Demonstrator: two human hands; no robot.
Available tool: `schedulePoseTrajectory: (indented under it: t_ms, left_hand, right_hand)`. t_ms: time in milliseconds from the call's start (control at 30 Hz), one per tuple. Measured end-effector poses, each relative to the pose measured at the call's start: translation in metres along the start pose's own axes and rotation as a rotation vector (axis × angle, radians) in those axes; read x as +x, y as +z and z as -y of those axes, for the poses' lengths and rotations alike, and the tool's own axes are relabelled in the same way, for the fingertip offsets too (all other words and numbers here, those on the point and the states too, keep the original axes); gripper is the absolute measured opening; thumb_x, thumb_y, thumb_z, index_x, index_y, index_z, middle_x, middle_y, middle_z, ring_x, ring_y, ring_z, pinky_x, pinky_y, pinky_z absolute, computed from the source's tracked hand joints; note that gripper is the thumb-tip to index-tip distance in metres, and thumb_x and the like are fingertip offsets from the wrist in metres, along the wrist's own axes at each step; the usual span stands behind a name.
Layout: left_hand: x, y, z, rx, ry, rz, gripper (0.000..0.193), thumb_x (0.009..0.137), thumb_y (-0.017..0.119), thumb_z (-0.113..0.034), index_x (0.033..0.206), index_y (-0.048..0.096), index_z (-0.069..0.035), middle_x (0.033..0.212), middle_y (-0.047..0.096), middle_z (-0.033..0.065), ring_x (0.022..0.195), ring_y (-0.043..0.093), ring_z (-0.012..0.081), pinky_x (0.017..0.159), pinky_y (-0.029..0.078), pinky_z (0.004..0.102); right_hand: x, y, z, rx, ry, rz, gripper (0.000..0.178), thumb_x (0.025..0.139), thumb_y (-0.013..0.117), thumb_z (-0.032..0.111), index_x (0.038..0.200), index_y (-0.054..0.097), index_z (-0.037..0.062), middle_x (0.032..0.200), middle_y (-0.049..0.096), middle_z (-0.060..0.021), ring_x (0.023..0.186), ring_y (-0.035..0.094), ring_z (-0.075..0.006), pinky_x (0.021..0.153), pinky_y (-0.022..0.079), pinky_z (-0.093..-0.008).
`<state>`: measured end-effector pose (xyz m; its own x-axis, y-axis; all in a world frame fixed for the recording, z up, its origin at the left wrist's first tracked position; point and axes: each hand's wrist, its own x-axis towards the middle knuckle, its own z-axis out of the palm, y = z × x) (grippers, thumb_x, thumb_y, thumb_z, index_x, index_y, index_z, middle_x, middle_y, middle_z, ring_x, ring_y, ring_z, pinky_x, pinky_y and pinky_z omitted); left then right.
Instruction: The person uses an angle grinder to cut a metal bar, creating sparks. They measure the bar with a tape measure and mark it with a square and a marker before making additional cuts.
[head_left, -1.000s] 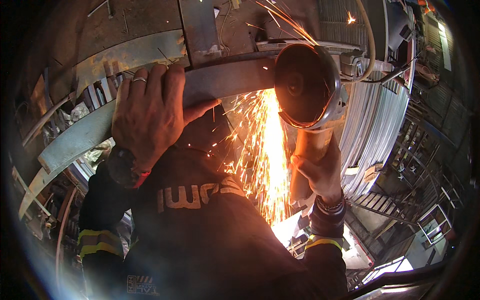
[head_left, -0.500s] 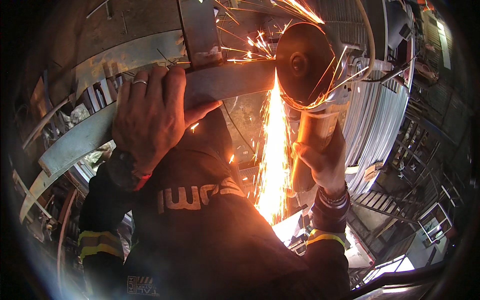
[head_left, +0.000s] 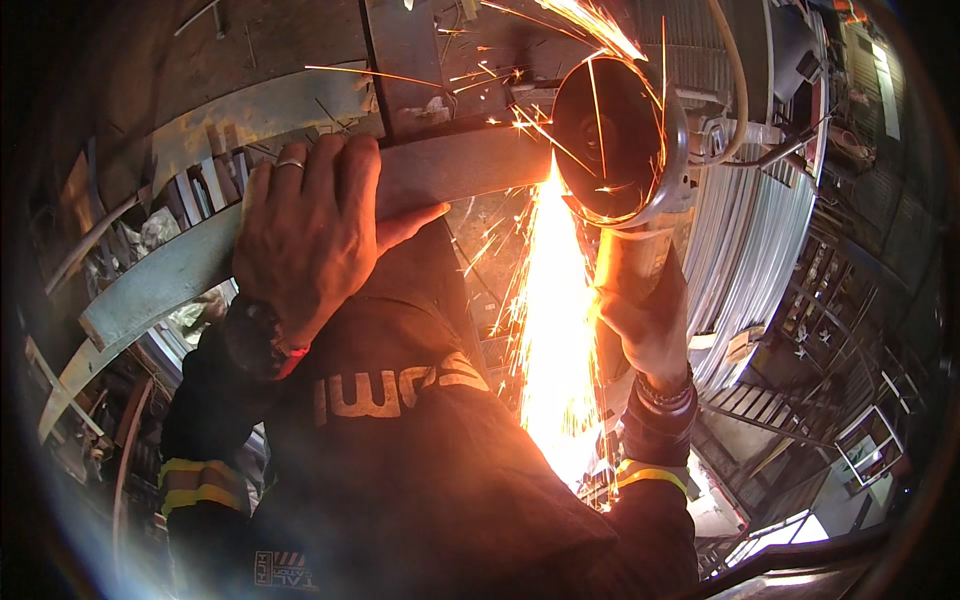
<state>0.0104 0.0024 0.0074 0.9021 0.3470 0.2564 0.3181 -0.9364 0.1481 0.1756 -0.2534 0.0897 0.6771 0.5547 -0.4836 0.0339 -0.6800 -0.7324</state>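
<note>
My left hand [head_left: 312, 235], with a ring on one finger, is wrapped over a long grey metal bar [head_left: 455, 163] and grips it. The bar runs from the lower left up to the centre. In my right hand [head_left: 645, 325] is the body of an angle grinder [head_left: 632, 262]. Its dark disc [head_left: 603, 125] touches the right end of the bar. From that contact a bright stream of sparks [head_left: 558, 350] pours down toward my body, and more fly off above the disc. The glare partly hides my right fingers.
An upright metal piece [head_left: 405, 70] stands behind the bar. A hose or cable [head_left: 742, 75] hangs near the grinder. At the right lie stacked long metal profiles [head_left: 755, 240]; a metal frame [head_left: 868, 445] stands lower right. Flat offcuts [head_left: 210, 185] are at the left.
The spark stream is wider and brighter and reaches lower. The grinder's disc has shifted slightly down. My left hand has moved a little to the right and still grips the bar.
</note>
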Motion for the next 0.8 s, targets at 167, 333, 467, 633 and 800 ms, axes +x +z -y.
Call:
schedulePoseTrajectory:
  t_ms: [167, 333, 467, 633, 800]
  left_hand:
    - [0.000, 0.000, 0.001, -0.007, 0.018, 0.011, 0.058, 0.084, 0.061, -0.065, 0.099, 0.057, -0.009, 0.090, 0.058, 0.0060, 0.083, 0.058, 0.0229, 0.071, 0.046, 0.0359]
    - [-0.003, -0.001, -0.002, -0.001, 0.003, 0.029, 0.060, 0.084, 0.061, -0.064, 0.104, 0.059, -0.007, 0.095, 0.060, 0.0074, 0.089, 0.060, 0.0242, 0.075, 0.047, 0.0371]
    - [-0.006, -0.006, -0.003, -0.041, -0.035, 0.059, 0.063, 0.084, 0.061, -0.063, 0.110, 0.059, -0.006, 0.100, 0.062, 0.0097, 0.093, 0.061, 0.0265, 0.079, 0.047, 0.0396]
    - [-0.009, -0.010, 0.009, -0.142, -0.087, 0.088, 0.067, 0.086, 0.061, -0.062, 0.117, 0.056, -0.002, 0.104, 0.062, 0.0138, 0.098, 0.061, 0.0326, 0.084, 0.046, 0.0463]
    - [-0.007, -0.018, 0.000, -0.238, -0.029, -0.043, 0.069, 0.086, 0.068, -0.052, 0.127, 0.051, 0.000, 0.112, 0.060, 0.0189, 0.104, 0.059, 0.0386, 0.091, 0.045, 0.0496]
  right_hand:
    - [-0.008, 0.003, 0.001, 0.047, 0.054, -0.012, 0.066, 0.072, 0.073, 0.005, 0.132, 0.046, -0.0030, 0.114, 0.061, -0.0130, 0.108, 0.058, -0.0171, 0.095, 0.046, -0.0335]
    - [-0.015, 0.008, -0.019, 0.247, 0.053, -0.136, 0.056, 0.070, 0.079, 0.010, 0.118, 0.051, -0.0006, 0.089, 0.065, -0.0092, 0.078, 0.066, -0.0183, 0.070, 0.056, -0.0333]
    - [-0.023, -0.004, -0.019, 0.553, -0.001, -0.206, 0.054, 0.068, 0.081, 0.018, 0.109, 0.053, -0.0033, 0.078, 0.064, -0.0118, 0.064, 0.066, -0.0224, 0.059, 0.057, -0.0347]
    - [-0.059, -0.006, -0.039, 0.638, -0.006, -0.457, 0.055, 0.068, 0.077, 0.021, 0.110, 0.050, -0.0042, 0.077, 0.062, -0.0130, 0.061, 0.065, -0.0242, 0.056, 0.057, -0.0351]
    - [-0.086, 0.015, -0.076, 0.791, -0.075, -0.593, 0.057, 0.068, 0.075, 0.017, 0.113, 0.047, -0.0041, 0.077, 0.062, -0.0141, 0.059, 0.064, -0.0247, 0.053, 0.056, -0.0358]
